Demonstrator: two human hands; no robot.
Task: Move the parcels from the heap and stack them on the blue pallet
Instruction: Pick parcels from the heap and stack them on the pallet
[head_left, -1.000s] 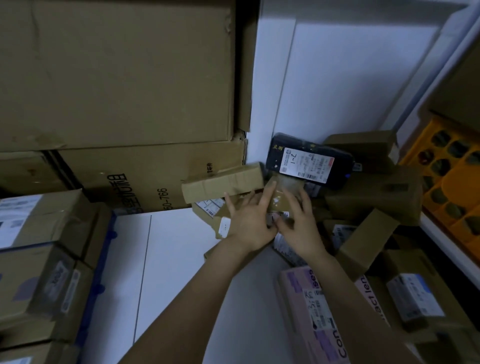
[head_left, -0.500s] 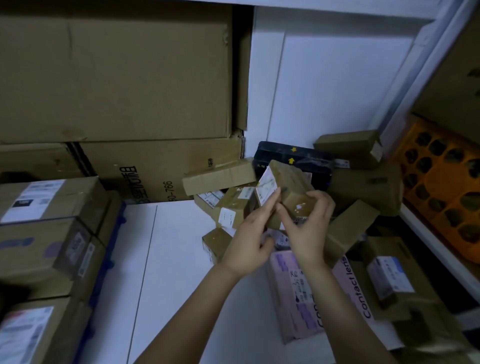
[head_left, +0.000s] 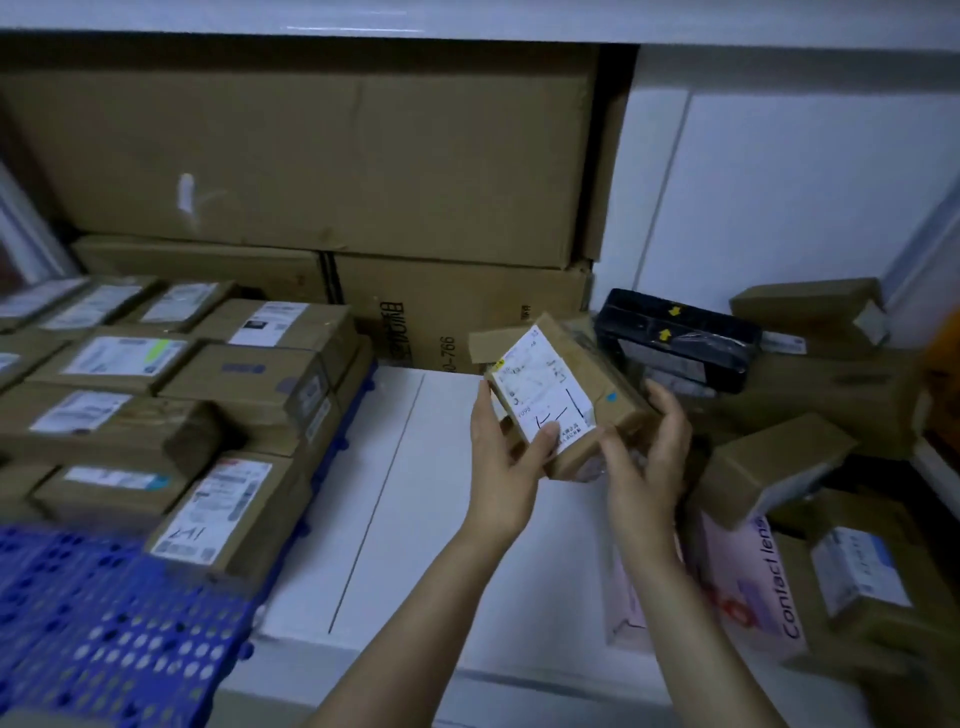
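Note:
I hold a small brown parcel (head_left: 574, 384) with a white label in the air, tilted, label facing me. My left hand (head_left: 506, 467) grips its left lower edge, thumb on the label. My right hand (head_left: 649, 457) cups its right and lower side. The heap of parcels (head_left: 810, 395) lies to the right against the white wall. The blue pallet (head_left: 114, 629) is at the lower left, with several labelled brown parcels (head_left: 218, 395) stacked on its far part.
Big flat cardboard cartons (head_left: 322, 171) lean on the back wall. A black wrapped parcel (head_left: 675, 338) and a pink "Contact lens" parcel (head_left: 748, 587) lie in the heap. White floor (head_left: 415, 519) runs between pallet and heap. Something orange shows at the right edge.
The parcel has been lifted out of the heap and turned so its label faces me. My view has swung left, bringing the pallet and its stacked parcels into sight.

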